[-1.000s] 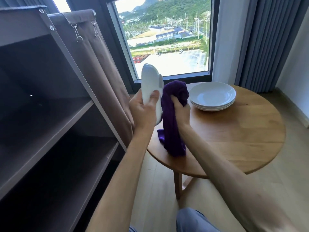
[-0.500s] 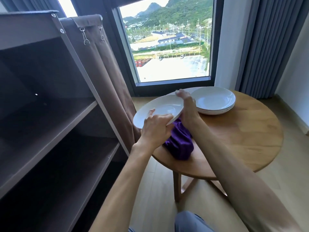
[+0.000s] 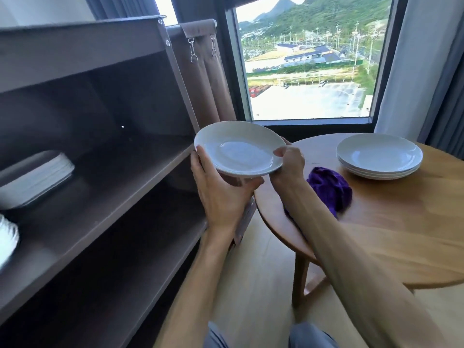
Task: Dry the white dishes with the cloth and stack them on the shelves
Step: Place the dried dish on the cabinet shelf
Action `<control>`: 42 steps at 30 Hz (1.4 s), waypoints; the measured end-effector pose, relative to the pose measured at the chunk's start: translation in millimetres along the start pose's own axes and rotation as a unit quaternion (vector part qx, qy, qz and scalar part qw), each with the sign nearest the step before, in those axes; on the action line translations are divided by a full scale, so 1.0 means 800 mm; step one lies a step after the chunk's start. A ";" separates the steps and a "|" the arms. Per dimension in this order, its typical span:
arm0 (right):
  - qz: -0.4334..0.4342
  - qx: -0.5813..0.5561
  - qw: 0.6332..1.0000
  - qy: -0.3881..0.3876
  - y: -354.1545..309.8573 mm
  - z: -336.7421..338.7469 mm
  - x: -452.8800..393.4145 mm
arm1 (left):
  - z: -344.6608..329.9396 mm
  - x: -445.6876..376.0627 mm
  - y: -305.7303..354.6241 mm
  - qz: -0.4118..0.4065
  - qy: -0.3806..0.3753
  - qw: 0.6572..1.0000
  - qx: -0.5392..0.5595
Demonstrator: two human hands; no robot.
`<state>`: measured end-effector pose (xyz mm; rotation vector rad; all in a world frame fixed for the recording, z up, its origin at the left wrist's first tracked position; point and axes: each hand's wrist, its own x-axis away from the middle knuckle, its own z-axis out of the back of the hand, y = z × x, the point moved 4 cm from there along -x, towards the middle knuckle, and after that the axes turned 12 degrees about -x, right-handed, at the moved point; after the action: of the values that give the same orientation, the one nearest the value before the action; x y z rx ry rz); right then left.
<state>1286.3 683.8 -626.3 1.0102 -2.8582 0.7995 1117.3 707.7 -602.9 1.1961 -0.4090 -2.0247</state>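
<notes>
Both hands (image 3: 247, 180) gripping white plate (image 3: 238, 148), cloth (image 3: 329, 187) beside

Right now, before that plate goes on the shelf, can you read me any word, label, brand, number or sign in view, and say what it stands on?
None can be read.
Held plate: plain white, no mark showing.
Stack of plates on the table: no mark.
Purple cloth: no tag visible.
Shelf unit and its dishes: no label; dishes blurred.
Buildings and vehicles outside the window: too small to show any sign.
</notes>
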 end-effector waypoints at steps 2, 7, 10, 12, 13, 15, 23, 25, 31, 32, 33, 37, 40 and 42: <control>-0.008 -0.004 1.000 -0.023 0.022 -0.022 0.013 | 0.021 -0.008 -0.015 -0.001 -0.009 1.000 0.017; -0.013 0.049 0.994 -0.098 0.085 -0.086 0.060 | 0.097 -0.017 -0.057 0.033 0.053 0.998 -0.012; -0.027 0.088 0.987 -0.135 0.120 -0.113 0.080 | 0.143 -0.014 -0.078 0.055 0.099 0.992 -0.054; -0.042 0.098 0.982 -0.158 0.138 -0.130 0.094 | 0.170 -0.009 -0.088 0.070 0.123 0.987 -0.071; -0.050 0.102 0.979 -0.169 0.148 -0.137 0.103 | 0.183 -0.006 -0.091 0.077 0.134 0.985 -0.074; -0.061 0.104 0.973 -0.195 0.165 -0.150 0.117 | 0.207 -0.005 -0.096 0.083 0.151 0.982 -0.080; -0.141 0.112 0.944 -0.278 0.225 -0.190 0.199 | 0.307 0.021 -0.128 0.094 0.195 0.970 -0.111; -0.156 0.116 0.931 -0.308 0.240 -0.201 0.220 | 0.332 0.032 -0.136 0.121 0.226 0.959 -0.119; -0.169 0.119 0.903 -0.377 0.299 -0.240 0.266 | 0.396 0.057 -0.148 0.168 0.289 0.930 -0.155; -0.176 0.114 0.899 -0.384 0.308 -0.245 0.270 | 0.403 0.059 -0.150 0.178 0.297 0.925 -0.158; -0.182 0.111 0.894 -0.395 0.319 -0.253 0.279 | 0.415 0.061 -0.154 0.183 0.309 0.919 -0.162; -0.186 0.128 0.872 -0.435 0.350 -0.283 0.300 | 0.452 0.061 -0.166 0.197 0.344 0.902 -0.170; -0.201 0.144 0.863 -0.441 0.373 -0.297 0.310 | 0.472 0.055 -0.179 0.213 0.347 0.895 -0.179; -0.209 0.157 0.859 -0.440 0.388 -0.300 0.313 | 0.476 0.055 -0.190 0.235 0.341 0.891 -0.183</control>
<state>867.0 854.5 -518.5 2.4981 -2.9153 0.9468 714.0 744.0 -524.3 1.3141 0.0426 -1.1031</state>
